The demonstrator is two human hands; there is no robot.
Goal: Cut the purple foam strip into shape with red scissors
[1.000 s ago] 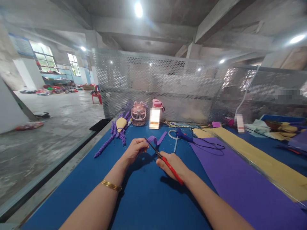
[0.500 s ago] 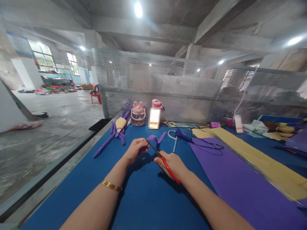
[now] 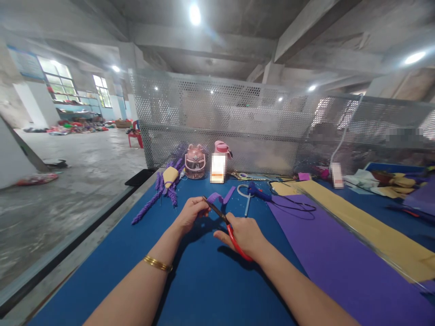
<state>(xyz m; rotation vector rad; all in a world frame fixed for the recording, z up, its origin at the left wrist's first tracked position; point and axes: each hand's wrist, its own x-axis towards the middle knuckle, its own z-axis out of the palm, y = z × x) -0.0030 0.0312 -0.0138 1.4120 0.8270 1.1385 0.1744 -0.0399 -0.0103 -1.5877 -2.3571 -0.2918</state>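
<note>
Over the middle of the blue tabletop [image 3: 204, 285], my left hand [image 3: 193, 213] pinches one end of a narrow purple strip [image 3: 215, 197]. The strip curls away to the right, its far end loose in the air. My right hand [image 3: 244, 233] is wrapped round a pair of red-handled scissors [image 3: 234, 240], the thumb apart from the other fingers. The dark blades reach up and left to the strip beside my left fingertips. Whether the blades touch the strip's edge is too small to tell.
A purple lavender bundle [image 3: 170, 179] lies at the back left, near pink bottles [image 3: 195, 162]. A blue glue gun [image 3: 258, 192] with a black cord rests right of my hands. Purple sheet [image 3: 326, 244] and yellow sheet [image 3: 360, 217] cover the right side; a perforated metal screen [image 3: 224, 117] stands behind.
My right thumb has spread away from the fingers, and the scissors' handles have shifted slightly left. My left hand keeps its hold on the purple strip.
</note>
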